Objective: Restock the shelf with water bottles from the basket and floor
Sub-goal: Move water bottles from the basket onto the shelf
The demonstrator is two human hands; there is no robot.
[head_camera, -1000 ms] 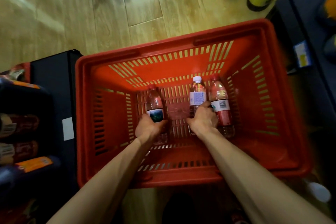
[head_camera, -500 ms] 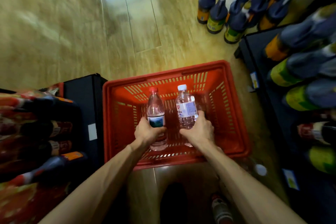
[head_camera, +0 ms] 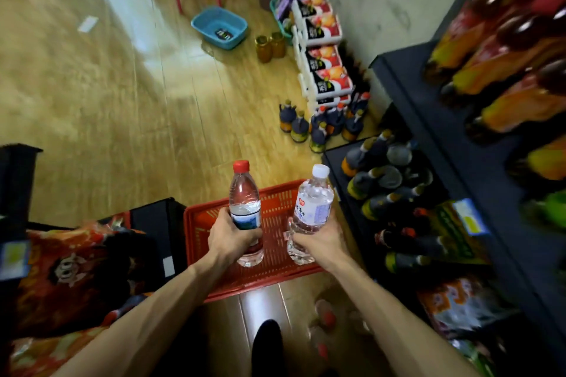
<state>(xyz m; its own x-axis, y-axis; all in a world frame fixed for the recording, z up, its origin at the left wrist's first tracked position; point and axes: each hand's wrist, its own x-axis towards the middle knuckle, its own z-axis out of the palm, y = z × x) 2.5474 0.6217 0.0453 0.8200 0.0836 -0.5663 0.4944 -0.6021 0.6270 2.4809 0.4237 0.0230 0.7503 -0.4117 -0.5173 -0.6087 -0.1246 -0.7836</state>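
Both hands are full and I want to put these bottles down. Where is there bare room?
Bare wood floor lies left of the blue basin and beyond the red basket. The shelves on the right are crowded with bottles.

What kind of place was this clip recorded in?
Most likely a small grocery or convenience shop. Dark shelves on the right carry rows of bottled drinks with a price tag on the edge, a red shopping basket sits on the wood floor, and stacked juice cartons stand by the wall.

Labels on the two water bottles (head_camera: 245, 208) and the shelf tags (head_camera: 468, 217) are too blurred to read.
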